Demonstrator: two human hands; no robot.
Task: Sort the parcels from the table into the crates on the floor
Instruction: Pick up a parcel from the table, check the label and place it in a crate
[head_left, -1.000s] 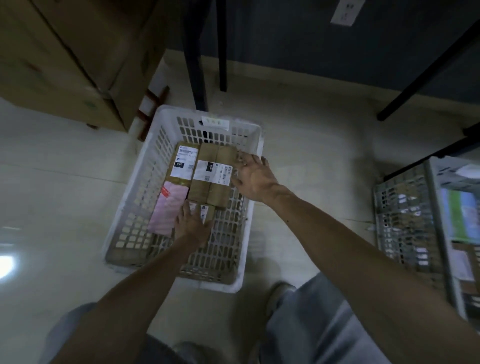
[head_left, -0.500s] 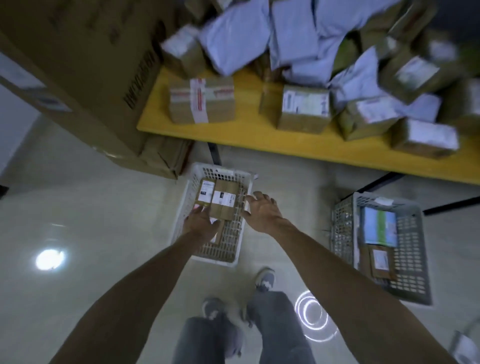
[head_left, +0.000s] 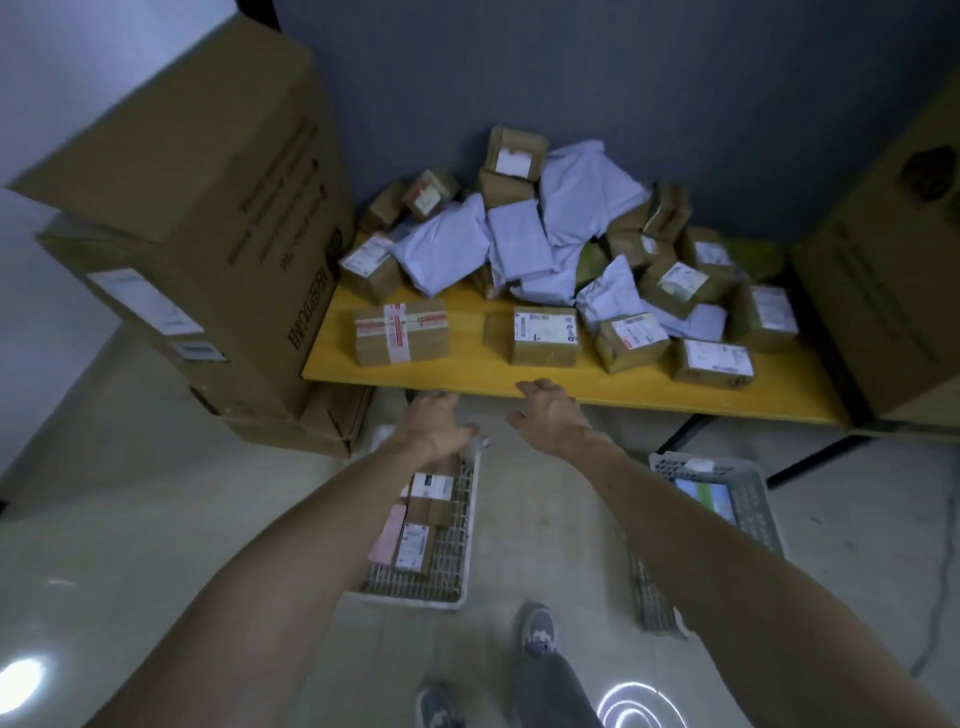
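White crate on floor, near left: brown boxes with labels, pink packet inside. Grey crate on floor, right: colourful flat package inside. Left hand, right hand both empty, fingers relaxed, reaching toward yellow worktop edge. Parcels piled on worktop: brown labelled boxes, pale mailer bags, one red-taped box near left.

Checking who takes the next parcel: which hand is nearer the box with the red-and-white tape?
Left. The left hand is just below the taped box, off the table edge; the right hand is farther right, below the labelled box.
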